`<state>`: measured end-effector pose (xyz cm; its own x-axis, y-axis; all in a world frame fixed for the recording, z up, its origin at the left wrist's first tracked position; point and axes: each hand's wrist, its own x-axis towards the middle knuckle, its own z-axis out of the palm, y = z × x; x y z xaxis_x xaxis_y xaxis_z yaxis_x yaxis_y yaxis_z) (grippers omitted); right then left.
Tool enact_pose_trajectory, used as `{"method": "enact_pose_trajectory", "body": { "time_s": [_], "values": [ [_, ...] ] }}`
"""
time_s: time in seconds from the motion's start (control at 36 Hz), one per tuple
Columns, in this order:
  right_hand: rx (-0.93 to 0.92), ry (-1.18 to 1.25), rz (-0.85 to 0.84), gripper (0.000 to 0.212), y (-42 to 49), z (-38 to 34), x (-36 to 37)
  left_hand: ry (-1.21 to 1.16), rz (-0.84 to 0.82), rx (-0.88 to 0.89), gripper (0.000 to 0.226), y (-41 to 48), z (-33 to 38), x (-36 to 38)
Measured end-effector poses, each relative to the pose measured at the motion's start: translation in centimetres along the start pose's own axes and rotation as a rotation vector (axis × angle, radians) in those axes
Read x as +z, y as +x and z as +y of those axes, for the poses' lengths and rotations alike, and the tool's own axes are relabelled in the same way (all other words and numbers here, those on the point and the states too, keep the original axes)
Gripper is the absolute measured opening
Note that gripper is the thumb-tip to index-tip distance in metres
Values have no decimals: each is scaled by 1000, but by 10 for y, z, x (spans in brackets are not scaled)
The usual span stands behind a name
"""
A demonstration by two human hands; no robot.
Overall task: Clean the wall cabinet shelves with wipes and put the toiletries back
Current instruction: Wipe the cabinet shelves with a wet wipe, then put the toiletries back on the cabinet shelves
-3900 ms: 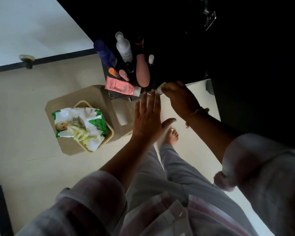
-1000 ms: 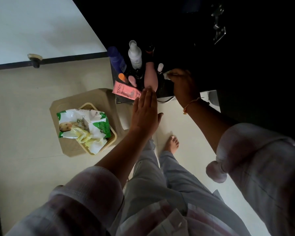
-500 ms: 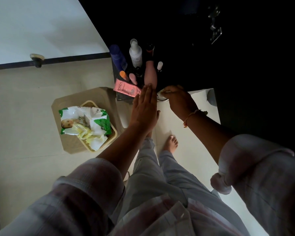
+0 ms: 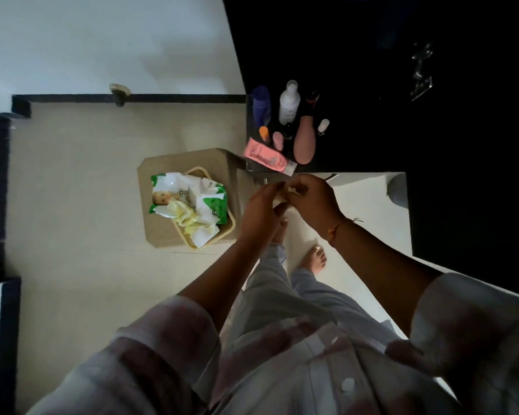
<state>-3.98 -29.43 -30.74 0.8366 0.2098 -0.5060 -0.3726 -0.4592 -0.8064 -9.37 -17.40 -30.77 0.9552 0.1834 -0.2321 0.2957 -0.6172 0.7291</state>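
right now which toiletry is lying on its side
The pink tube, flat along the front edge; the white bottle and blue bottle behind it stand upright.

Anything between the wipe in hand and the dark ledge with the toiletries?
Nothing in the gap. The pink tube lies on the ledge's near edge, just beyond the wipe held by left hand and right hand.

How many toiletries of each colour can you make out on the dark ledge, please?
Pink: 3: pink tube, small pink container, large pink bottle
White: 2: white spray bottle, small white bottle
Blue: 1: blue bottle
Orange: 1: orange cap
Total: 7; darker items among them are too dim to count.
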Motion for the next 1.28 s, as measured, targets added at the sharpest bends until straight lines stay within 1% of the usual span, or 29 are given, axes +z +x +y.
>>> {"method": "enact_pose_trajectory", "body": {
  "time_s": [0.08,0.14,0.22,0.28,0.42,0.53,0.64,0.69,0.75,0.78,0.83,0.89,1.03,1.17,1.28],
  "values": [
    [30,46,-65,15,3,-15,26,-22,65,-83,32,-6,-17,-19],
    [48,46,-121,22,8,-23,43,-9,117,-133,24,-8,-30,-32],
    [47,18,-217,26,18,-32,68,20,200,-174,14,-9,-51,-51],
    [31,-46,-249,26,24,-35,83,72,246,-199,12,-6,-69,-61],
    [-32,-243,-305,26,28,-41,101,206,238,-303,23,8,-129,-75],
    [-24,-319,-332,26,27,-41,106,271,197,-346,26,20,-163,-86],
    [-18,-379,-328,26,28,-36,109,175,208,-409,31,32,-177,-92],
    [-23,-383,-340,26,29,-34,110,146,198,-416,29,37,-179,-94],
    [-24,-353,-376,26,30,-35,111,132,181,-426,32,41,-181,-95],
    [-30,-386,-385,27,30,-36,111,130,164,-442,35,42,-183,-96],
    [-41,-434,-376,27,32,-36,110,116,130,-489,39,43,-186,-97],
    [-47,-410,-361,27,34,-36,109,120,93,-511,42,43,-188,-98],
    [-52,-433,-371,31,38,-43,104,177,54,-490,46,42,-181,-104],
    [-108,-457,-341,31,38,-45,94,172,47,-499,58,43,-167,-109],
    [-195,-477,-306,28,35,-49,81,221,26,-512,64,45,-157,-114]
  ]
}}
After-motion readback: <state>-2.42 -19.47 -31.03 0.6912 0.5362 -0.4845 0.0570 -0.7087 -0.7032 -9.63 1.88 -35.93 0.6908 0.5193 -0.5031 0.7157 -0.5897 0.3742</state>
